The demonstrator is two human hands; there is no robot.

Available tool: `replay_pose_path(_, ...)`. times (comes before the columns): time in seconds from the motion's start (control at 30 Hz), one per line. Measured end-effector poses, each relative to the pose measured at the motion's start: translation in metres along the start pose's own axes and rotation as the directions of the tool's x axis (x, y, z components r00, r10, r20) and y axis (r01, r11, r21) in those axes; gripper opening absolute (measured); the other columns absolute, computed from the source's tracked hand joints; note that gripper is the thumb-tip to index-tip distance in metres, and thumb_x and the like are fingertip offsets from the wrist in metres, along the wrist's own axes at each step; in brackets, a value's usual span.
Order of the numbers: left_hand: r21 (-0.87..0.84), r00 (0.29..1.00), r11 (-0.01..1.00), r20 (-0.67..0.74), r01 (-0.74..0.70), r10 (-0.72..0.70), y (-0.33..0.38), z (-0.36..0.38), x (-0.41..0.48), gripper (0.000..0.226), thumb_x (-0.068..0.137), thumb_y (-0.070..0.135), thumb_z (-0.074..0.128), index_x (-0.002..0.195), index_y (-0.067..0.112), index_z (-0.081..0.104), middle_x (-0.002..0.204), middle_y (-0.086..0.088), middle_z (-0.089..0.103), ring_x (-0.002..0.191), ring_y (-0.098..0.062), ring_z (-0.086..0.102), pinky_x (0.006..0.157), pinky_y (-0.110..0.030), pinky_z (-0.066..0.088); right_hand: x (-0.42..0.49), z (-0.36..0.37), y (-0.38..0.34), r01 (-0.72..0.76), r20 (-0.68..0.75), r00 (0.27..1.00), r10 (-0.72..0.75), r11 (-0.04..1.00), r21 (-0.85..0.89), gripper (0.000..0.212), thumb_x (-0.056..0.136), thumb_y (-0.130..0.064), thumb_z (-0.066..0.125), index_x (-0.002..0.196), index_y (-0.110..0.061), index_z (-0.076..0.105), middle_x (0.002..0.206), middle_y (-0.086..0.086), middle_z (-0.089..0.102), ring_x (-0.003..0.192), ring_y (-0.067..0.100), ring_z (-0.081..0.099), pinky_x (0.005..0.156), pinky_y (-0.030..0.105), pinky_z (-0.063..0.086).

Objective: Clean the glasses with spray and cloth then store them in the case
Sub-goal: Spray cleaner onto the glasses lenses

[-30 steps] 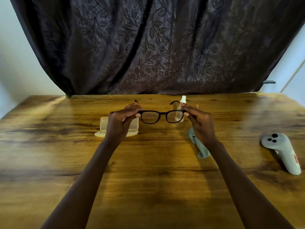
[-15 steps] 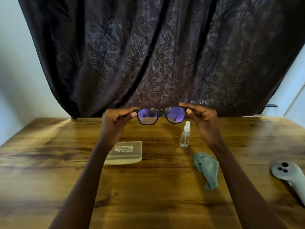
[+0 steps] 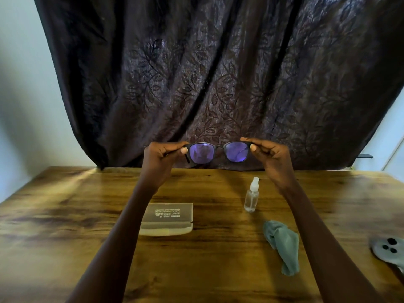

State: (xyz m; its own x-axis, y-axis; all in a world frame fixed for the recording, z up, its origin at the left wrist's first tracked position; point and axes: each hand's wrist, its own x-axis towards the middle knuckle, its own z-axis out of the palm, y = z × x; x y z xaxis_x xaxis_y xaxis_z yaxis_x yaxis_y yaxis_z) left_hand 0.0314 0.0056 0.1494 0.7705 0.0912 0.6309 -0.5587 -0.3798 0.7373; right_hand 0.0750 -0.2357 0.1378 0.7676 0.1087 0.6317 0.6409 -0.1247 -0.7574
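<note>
Black-framed glasses (image 3: 219, 152) with purple-tinted lenses are held up in the air in front of the dark curtain, above the table's far edge. My left hand (image 3: 159, 159) pinches the frame's left corner, and my right hand (image 3: 270, 157) pinches its right corner. Below them on the wooden table (image 3: 65, 226) lie a beige glasses case (image 3: 168, 219), lid up, left of centre, a small clear spray bottle (image 3: 252, 195) standing upright, and a crumpled teal cloth (image 3: 283, 248) to the right.
A dark leaf-patterned curtain (image 3: 218, 73) hangs behind the table. A grey handheld controller (image 3: 389, 251) lies at the table's right edge. Pale walls show at both sides.
Both hands have lifted the glasses from just above the table up in front of the curtain; the view has tilted upward. The case, bottle and cloth stay in place.
</note>
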Motion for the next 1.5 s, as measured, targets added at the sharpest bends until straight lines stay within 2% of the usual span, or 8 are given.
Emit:
replay_pose_path(0.3, -0.024, 1.000, 1.000, -0.009, -0.014, 0.014, -0.006, 0.001, 0.009, 0.029, 0.079, -0.002, 0.060, 0.108, -0.001, 0.057, 0.108, -0.017, 0.062, 0.088, -0.005, 0.063, 0.085, -0.024, 0.051, 0.006, 0.003, 0.002, 0.006, -0.081, 0.997, -0.001, 0.998, 0.057, 0.037, 0.085, 0.009, 0.053, 0.120, 0.000, 0.049, 0.116, 0.009, 0.057, 0.091, -0.006, 0.063, 0.078, 0.009, 0.047)
replay_pose_path(0.5, -0.044, 1.000, 0.999, -0.001, -0.027, 0.027, -0.009, 0.002, 0.007, 0.030, 0.079, -0.001, 0.059, 0.109, 0.000, 0.055, 0.109, -0.015, 0.062, 0.092, -0.008, 0.064, 0.085, -0.024, 0.052, -0.025, 0.007, 0.049, -0.087, -0.461, 0.884, 0.077, 0.996, -0.001, 0.052, 0.076, -0.004, 0.071, 0.124, -0.007, 0.052, 0.105, 0.012, 0.064, 0.088, 0.009, 0.065, 0.078, 0.022, 0.053)
replay_pose_path(0.67, -0.026, 0.999, 0.999, -0.005, -0.041, 0.041, -0.011, 0.004, 0.004, 0.030, 0.079, -0.003, 0.059, 0.109, 0.003, 0.054, 0.107, -0.006, 0.061, 0.085, 0.008, 0.062, 0.078, -0.010, 0.049, -0.069, 0.016, 0.109, -0.359, -0.367, 0.887, 0.282, 0.920, -0.160, 0.082, 0.064, -0.016, 0.082, 0.135, -0.014, 0.040, 0.124, 0.002, 0.054, 0.106, 0.016, 0.054, 0.079, 0.027, 0.049)
replay_pose_path(0.8, 0.024, 0.998, 0.998, -0.017, -0.064, 0.064, -0.012, 0.002, 0.001, 0.031, 0.079, -0.004, 0.059, 0.108, 0.001, 0.053, 0.107, -0.010, 0.061, 0.085, 0.005, 0.062, 0.080, -0.015, 0.051, -0.089, 0.023, 0.137, -0.427, -0.305, 0.883, 0.358, 0.881, -0.204, 0.075, 0.073, -0.015, 0.076, 0.137, -0.010, 0.037, 0.125, 0.011, 0.058, 0.107, 0.026, 0.058, 0.087, 0.045, 0.051)
replay_pose_path(0.97, 0.018, 0.999, 0.999, -0.031, -0.036, 0.037, -0.015, -0.001, -0.002, 0.031, 0.078, -0.005, 0.059, 0.108, -0.004, 0.053, 0.108, -0.019, 0.061, 0.085, -0.001, 0.063, 0.085, -0.025, 0.051, -0.090, 0.029, 0.147, -0.428, -0.324, 0.880, 0.346, 0.874, -0.230, 0.058, 0.081, -0.014, 0.070, 0.131, -0.007, 0.042, 0.106, 0.009, 0.063, 0.089, 0.021, 0.060, 0.072, 0.026, 0.048)
replay_pose_path(1.2, 0.003, 0.998, 1.000, -0.055, -0.026, 0.026, -0.018, -0.001, -0.002, 0.032, 0.078, -0.004, 0.060, 0.108, 0.000, 0.053, 0.107, -0.013, 0.061, 0.084, 0.005, 0.062, 0.083, -0.019, 0.051, -0.075, 0.029, 0.127, -0.290, -0.367, 0.912, 0.185, 0.923, -0.254, 0.070, 0.083, -0.007, 0.066, 0.140, -0.006, 0.026, 0.096, 0.006, 0.060, 0.083, 0.025, 0.061, 0.063, 0.018, 0.043)
replay_pose_path(1.37, 0.040, 0.996, 0.998, -0.065, -0.058, 0.061, -0.016, -0.001, 0.000, 0.027, 0.079, -0.002, 0.060, 0.106, -0.002, 0.057, 0.104, -0.013, 0.064, 0.088, -0.006, 0.064, 0.081, -0.018, 0.051, -0.064, 0.030, 0.072, -0.078, -0.351, 0.936, -0.017, 0.964, -0.254, 0.082, 0.081, -0.023, 0.059, 0.141, -0.036, 0.005, 0.101, 0.013, 0.064, 0.080, 0.017, 0.061, 0.066, 0.021, 0.048)
replay_pose_path(1.5, 0.041, 0.996, 0.997, -0.070, -0.058, 0.060, -0.013, 0.002, 0.002, 0.025, 0.079, -0.002, 0.060, 0.104, -0.004, 0.060, 0.103, -0.011, 0.064, 0.089, -0.005, 0.064, 0.082, -0.014, 0.050, -0.066, 0.044, 0.027, 0.097, -0.332, 0.930, -0.157, 0.977, -0.190, 0.079, 0.075, -0.030, 0.055, 0.139, -0.044, 0.011, 0.073, -0.012, 0.054, 0.059, 0.003, 0.054, 0.051, 0.014, 0.045)
